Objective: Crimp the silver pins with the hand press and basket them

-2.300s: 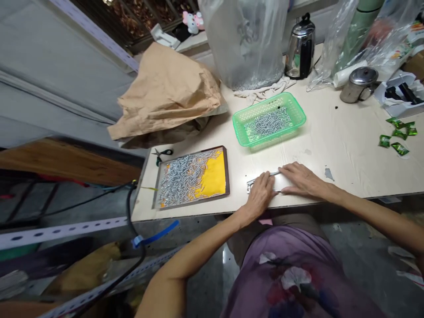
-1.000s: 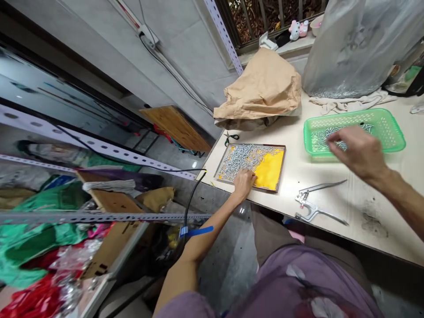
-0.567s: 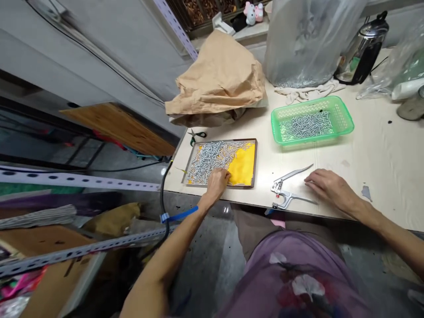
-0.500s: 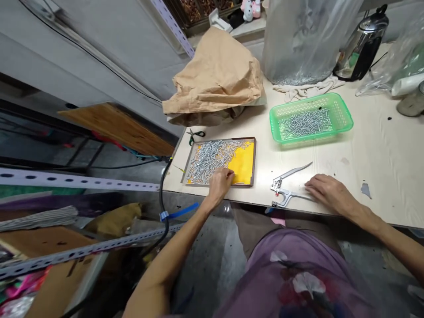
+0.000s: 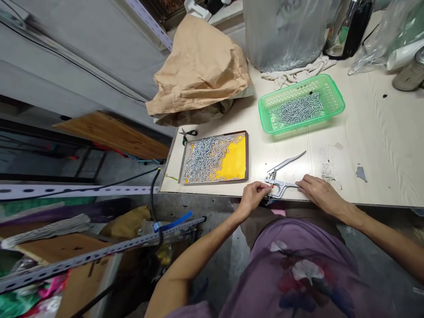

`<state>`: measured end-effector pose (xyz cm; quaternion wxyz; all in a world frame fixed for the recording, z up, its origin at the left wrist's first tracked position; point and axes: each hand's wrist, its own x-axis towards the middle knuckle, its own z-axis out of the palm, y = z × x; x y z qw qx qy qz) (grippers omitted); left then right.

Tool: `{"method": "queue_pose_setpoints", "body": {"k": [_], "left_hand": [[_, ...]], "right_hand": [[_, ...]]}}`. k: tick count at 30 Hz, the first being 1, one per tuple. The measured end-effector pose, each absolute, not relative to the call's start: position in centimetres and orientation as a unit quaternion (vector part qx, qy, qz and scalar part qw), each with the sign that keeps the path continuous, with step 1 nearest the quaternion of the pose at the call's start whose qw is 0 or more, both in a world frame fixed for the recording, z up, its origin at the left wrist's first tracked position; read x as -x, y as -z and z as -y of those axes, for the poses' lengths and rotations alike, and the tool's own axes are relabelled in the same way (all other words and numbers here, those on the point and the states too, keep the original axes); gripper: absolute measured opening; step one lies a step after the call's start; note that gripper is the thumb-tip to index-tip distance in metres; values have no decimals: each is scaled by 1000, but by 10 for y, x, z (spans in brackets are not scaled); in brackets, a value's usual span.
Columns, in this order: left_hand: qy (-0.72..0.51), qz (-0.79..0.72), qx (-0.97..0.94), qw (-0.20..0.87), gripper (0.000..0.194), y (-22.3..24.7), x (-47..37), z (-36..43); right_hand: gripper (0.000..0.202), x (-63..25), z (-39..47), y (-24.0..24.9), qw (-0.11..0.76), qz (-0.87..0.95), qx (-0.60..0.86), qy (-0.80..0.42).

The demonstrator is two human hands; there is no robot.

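Hand-press pliers (image 5: 281, 183), silver with a spring near the jaws and splayed handles, lie at the table's front edge. My left hand (image 5: 253, 197) is at their jaw end, thumb and fingers pinched; whatever is between the fingertips is too small to make out. With fingers closed, my right hand (image 5: 319, 191) holds the end of the lower handle. Left of the pliers, a shallow tray (image 5: 247, 157) with a yellow bottom holds many small silver metal pins (image 5: 205, 159), heaped toward its left side. Behind the pliers, a green plastic basket (image 5: 265, 119) contains more small silver pieces (image 5: 300, 108).
Green-handled scissors (image 5: 188, 134) lie behind the tray's left corner. A brown paper bag (image 5: 202, 70) stands at the back left, beside a large clear plastic bag (image 5: 285, 35). A white cloth (image 5: 298, 74), a kettle (image 5: 351, 31) and a jar (image 5: 410, 73) are farther right.
My left hand has moved right, from the tray of pins to the jaw end of the pliers. My right hand stays at the handle. The whole view has shifted slightly.
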<state>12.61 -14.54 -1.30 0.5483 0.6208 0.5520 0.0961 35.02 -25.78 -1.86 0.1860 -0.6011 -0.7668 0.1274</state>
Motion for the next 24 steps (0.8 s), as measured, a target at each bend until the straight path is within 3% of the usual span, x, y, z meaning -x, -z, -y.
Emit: {"method": "queue_pose_setpoints", "body": {"k": [12,22,24], "left_hand": [[75,-573,-631,517,20,-11,-138,135],[99,-566,-647,501,17,-7,-142,135],[94,-569,-641,507,15,-8,-142,135]], "right_hand": [[29,-348,259,20,172,770,603,-117],[22,-354,256,14,139,778,602,-116],[44,-363,250,14,140,776,607,-100]]}}
